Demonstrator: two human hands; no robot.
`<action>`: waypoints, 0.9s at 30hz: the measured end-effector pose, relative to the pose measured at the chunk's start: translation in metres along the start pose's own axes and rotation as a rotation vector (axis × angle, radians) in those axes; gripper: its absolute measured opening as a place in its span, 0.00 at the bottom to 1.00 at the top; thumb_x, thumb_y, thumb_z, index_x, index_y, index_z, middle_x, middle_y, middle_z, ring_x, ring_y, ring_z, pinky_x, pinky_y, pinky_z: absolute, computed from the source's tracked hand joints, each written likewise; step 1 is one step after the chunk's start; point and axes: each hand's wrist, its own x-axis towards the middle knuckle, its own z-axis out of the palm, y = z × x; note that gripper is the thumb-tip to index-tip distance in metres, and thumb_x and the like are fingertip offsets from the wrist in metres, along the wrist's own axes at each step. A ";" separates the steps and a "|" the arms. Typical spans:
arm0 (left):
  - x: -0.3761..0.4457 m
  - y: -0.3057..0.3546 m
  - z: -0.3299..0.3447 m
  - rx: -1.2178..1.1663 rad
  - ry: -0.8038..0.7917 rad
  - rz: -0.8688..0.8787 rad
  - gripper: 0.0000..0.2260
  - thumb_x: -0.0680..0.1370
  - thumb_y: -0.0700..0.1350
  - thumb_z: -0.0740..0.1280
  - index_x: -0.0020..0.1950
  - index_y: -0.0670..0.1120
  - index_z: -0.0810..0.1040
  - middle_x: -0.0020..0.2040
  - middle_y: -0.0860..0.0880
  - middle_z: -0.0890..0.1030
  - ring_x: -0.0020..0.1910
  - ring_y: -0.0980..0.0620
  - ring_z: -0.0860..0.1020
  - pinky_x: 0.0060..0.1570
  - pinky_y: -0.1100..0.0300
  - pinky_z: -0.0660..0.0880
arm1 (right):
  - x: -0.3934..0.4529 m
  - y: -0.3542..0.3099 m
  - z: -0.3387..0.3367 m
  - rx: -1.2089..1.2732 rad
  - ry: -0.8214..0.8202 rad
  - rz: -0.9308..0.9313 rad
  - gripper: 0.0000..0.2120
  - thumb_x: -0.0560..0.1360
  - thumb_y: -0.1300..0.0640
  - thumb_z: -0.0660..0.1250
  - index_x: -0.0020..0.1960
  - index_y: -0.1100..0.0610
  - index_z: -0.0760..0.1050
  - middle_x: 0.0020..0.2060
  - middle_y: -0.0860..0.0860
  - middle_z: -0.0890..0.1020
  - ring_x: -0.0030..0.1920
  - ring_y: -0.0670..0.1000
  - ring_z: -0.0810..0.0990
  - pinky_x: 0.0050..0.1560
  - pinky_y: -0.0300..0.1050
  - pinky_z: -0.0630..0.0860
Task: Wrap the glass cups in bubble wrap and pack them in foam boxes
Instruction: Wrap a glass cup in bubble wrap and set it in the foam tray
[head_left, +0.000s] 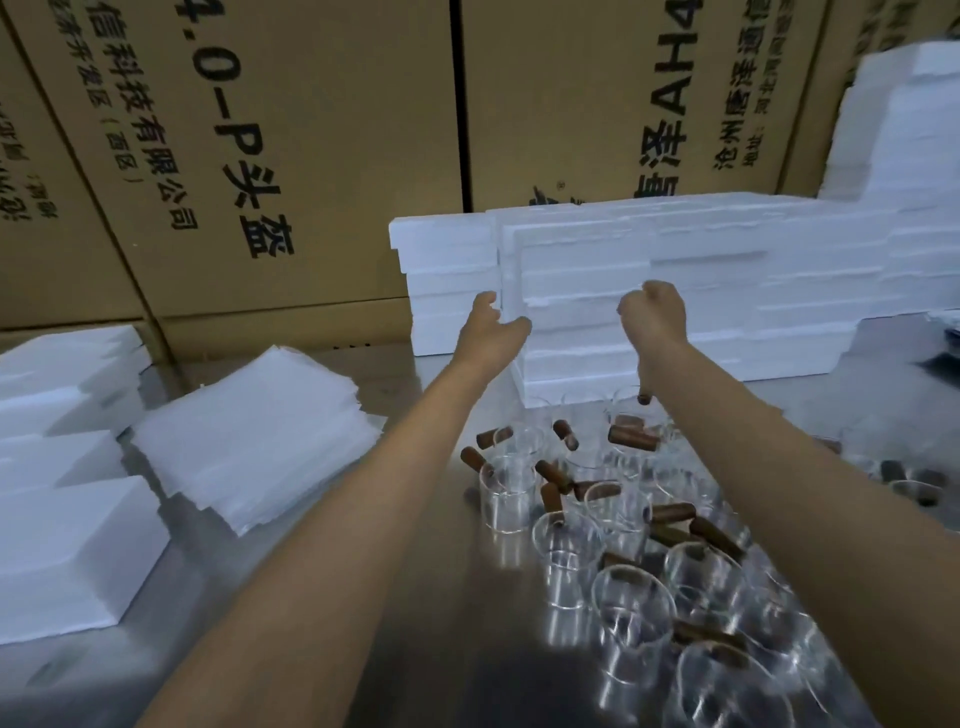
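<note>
On table: empty glass cups (571, 525), stacked foam boxes (675, 291).

Not much room here tbh. The middle and right of the metal table (415, 415) are packed with glass cups (571, 519), brown handles poking every way, basically touching. The far edge is walled off by stacked foam boxes (675, 291), with cardboard cartons (311, 156) behind. Both hands, left hand (491, 332) and right hand (655, 317), are right up against that foam wall. The bubble wrap stack (249, 441) and more foam (67, 545) block the left edge. One bare strip runs between wrap and cups.
</note>
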 end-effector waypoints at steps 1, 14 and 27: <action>0.010 0.006 0.004 -0.020 -0.009 0.000 0.31 0.81 0.45 0.64 0.81 0.48 0.54 0.77 0.46 0.64 0.68 0.48 0.70 0.60 0.59 0.67 | 0.010 -0.001 -0.005 -0.035 -0.006 -0.010 0.27 0.81 0.61 0.55 0.79 0.55 0.55 0.73 0.53 0.65 0.60 0.53 0.71 0.56 0.44 0.64; 0.073 0.035 0.035 -0.158 -0.045 -0.047 0.38 0.78 0.37 0.63 0.82 0.51 0.47 0.81 0.49 0.54 0.78 0.46 0.59 0.63 0.58 0.62 | 0.072 -0.010 -0.010 -0.058 -0.079 -0.002 0.29 0.80 0.65 0.54 0.79 0.52 0.56 0.77 0.52 0.60 0.74 0.54 0.62 0.63 0.44 0.63; 0.043 0.020 0.001 -0.289 0.030 -0.055 0.33 0.77 0.38 0.64 0.80 0.53 0.58 0.80 0.50 0.57 0.75 0.48 0.62 0.69 0.53 0.65 | 0.039 -0.019 -0.004 0.031 -0.134 -0.050 0.27 0.78 0.66 0.57 0.74 0.48 0.62 0.63 0.47 0.67 0.58 0.49 0.69 0.56 0.45 0.65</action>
